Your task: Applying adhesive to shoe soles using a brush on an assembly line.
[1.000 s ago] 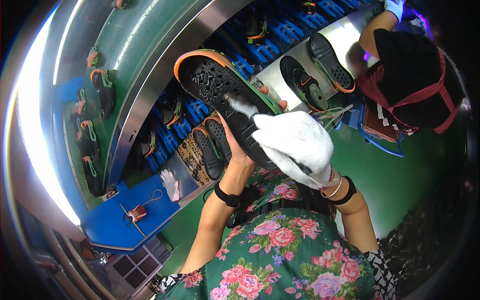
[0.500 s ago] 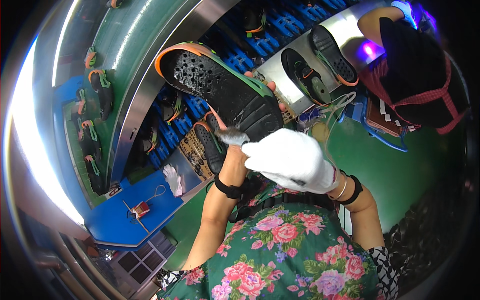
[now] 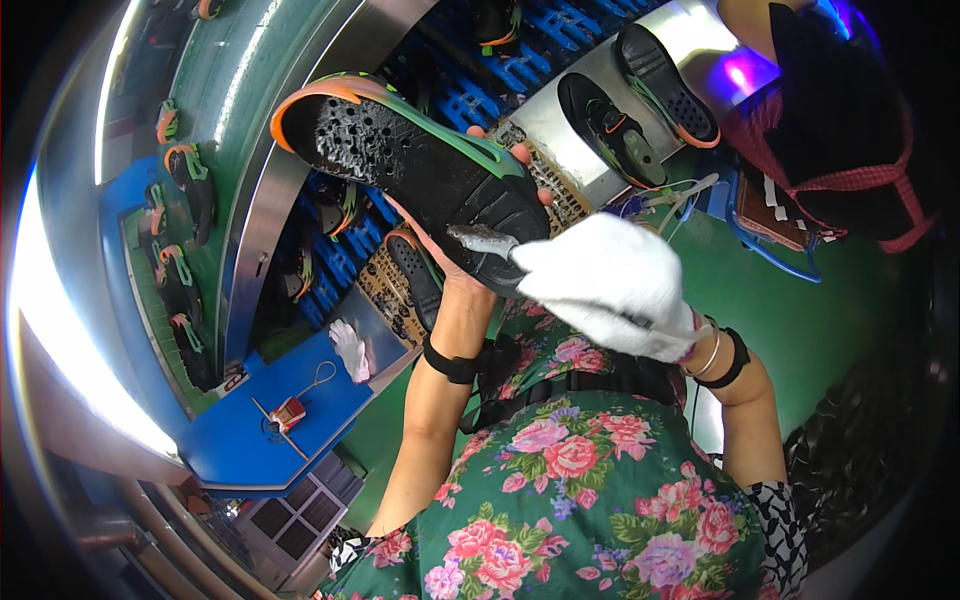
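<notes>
My bare left hand point(image 3: 458, 277) grips a black shoe sole point(image 3: 425, 170) with an orange and green rim, its inner face turned up. The thumb lies along one side and fingertips show past the other. Wet, shiny liquid coats the end with the holes. In a white knitted glove, my right hand point(image 3: 612, 285) is closed on a brush point(image 3: 482, 241); its pale, wet bristles rest on the ribbed end of the sole. The brush handle is hidden inside the gloved fingers.
Beyond the sole, two black shoe parts point(image 3: 610, 130) lie on a metal ledge, near a person in dark clothing point(image 3: 835, 120). A conveyor point(image 3: 240, 110) carries several soles at left. On a blue table point(image 3: 235, 440) are a red tool point(image 3: 288, 414) and a glove point(image 3: 350, 350).
The sole has shifted slightly left and toward me. The brush has moved from the sole's near edge onto its ribbed surface, with my right hand moving slightly right.
</notes>
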`<state>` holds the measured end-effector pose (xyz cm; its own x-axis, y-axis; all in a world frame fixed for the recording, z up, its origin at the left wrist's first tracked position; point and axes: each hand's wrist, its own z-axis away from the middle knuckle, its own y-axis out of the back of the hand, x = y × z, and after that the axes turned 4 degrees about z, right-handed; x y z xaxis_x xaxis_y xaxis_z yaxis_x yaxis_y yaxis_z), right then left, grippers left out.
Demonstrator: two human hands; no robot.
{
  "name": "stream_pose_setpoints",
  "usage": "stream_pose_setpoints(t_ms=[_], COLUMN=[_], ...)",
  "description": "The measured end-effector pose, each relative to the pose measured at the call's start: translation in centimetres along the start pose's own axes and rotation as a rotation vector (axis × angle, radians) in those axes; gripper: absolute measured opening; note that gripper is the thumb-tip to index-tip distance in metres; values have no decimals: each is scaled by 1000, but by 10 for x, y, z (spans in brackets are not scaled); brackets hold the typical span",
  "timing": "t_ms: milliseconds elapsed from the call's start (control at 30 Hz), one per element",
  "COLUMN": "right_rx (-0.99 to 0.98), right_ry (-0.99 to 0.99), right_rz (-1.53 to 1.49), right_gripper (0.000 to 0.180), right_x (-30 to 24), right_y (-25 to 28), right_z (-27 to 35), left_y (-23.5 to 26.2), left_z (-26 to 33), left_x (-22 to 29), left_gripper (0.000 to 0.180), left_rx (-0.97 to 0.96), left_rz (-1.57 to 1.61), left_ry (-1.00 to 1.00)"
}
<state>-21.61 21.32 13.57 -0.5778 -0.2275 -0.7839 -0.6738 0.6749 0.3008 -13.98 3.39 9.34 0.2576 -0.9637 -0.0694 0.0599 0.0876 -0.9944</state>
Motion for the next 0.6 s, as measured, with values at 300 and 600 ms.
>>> stream_pose_setpoints(t_ms=[300,600], right_rx=[8,-84], right_ry=[-36,-169], right_rz=[-80,-293], right_gripper=[24,21], right_x=[7,2], right_y=[4,1], right_z=[-1,6], left_y=[13,11], left_z=[3,14], left_x=[21,34], left_gripper=[120,126], left_rx=[-79,68], left_rz=[-185,-234], left_ry=[234,300])
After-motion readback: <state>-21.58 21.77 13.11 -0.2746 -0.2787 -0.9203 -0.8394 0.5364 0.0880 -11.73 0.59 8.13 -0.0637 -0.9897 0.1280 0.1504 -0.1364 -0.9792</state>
